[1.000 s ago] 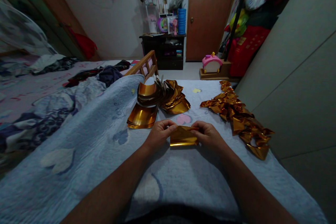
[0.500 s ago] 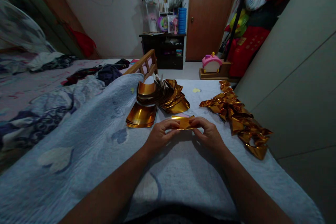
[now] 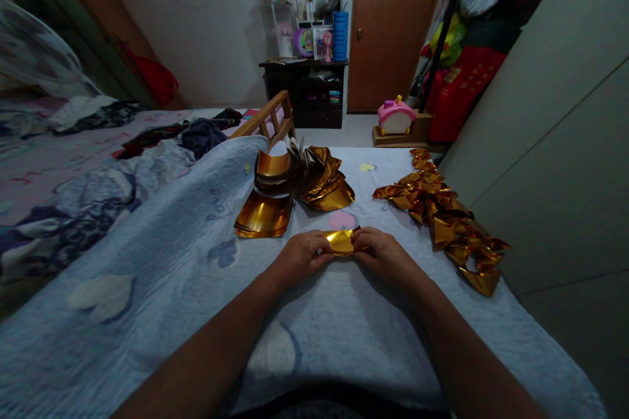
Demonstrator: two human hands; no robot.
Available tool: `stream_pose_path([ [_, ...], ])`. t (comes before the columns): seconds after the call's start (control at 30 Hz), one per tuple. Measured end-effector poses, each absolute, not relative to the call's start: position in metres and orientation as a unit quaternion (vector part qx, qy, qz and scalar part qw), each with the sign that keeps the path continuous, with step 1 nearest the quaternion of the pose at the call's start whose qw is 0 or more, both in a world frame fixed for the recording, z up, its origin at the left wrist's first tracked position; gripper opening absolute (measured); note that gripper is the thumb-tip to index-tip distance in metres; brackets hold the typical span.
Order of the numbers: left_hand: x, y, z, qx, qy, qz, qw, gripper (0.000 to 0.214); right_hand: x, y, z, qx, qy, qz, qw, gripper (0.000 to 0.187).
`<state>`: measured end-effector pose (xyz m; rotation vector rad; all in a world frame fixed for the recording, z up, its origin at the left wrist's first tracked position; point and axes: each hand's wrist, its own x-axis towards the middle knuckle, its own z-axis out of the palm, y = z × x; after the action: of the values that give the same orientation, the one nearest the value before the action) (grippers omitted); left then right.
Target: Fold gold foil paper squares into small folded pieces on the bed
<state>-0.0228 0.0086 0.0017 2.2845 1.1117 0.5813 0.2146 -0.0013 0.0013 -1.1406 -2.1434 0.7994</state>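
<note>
We hold a folded, shiny gold foil sheet (image 3: 340,241) over the pale-blue heart-patterned quilt (image 3: 339,324): the fingers (image 3: 315,240) of our bare left hand (image 3: 301,255) pinch its left end, those of our bare right hand (image 3: 386,251) its right, its middle exposed between.

- Left hand (image 3: 302,256) and right hand (image 3: 386,252): thumbs and fingers pinching opposite ends of one folded gold sheet (image 3: 340,242), near the center.
- Flat gold sheets (image 3: 264,215): stacked, slightly curved, beyond the left hand, beside a fanned bundle of sheets (image 3: 328,194).
- Creased gold pieces (image 3: 445,213): heaped in a row along the right side.
- Blue quilt (image 3: 344,347): supporting surface, heart-patterned.
- Far background: wooden rail (image 3: 263,116), dark cabinet (image 3: 303,105), brown door (image 3: 393,26), pink-and-white toy (image 3: 396,120).
</note>
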Motion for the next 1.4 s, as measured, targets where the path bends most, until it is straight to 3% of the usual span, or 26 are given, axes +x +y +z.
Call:
stream_pose_path([
  [0.23,-0.020,0.006,0.005,0.854,0.401,0.179,0.280,0.010,0.216,-0.002,0.000,-0.492,-0.823,0.209,0.191,0.009],
  [0.37,-0.020,0.005,0.005,0.853,0.407,0.164,0.281,0.008,0.216,-0.004,0.006,-0.497,-0.824,0.216,0.163,0.012],
  [0.77,-0.018,0.007,0.011,0.851,0.429,0.128,0.276,0.015,0.213,-0.002,0.009,-0.484,-0.820,0.259,0.160,0.021],
  [1.4,-0.012,0.006,0.013,0.831,0.478,0.111,0.263,0.018,0.203,-0.002,0.003,-0.570,-0.802,0.155,0.088,0.019],
])
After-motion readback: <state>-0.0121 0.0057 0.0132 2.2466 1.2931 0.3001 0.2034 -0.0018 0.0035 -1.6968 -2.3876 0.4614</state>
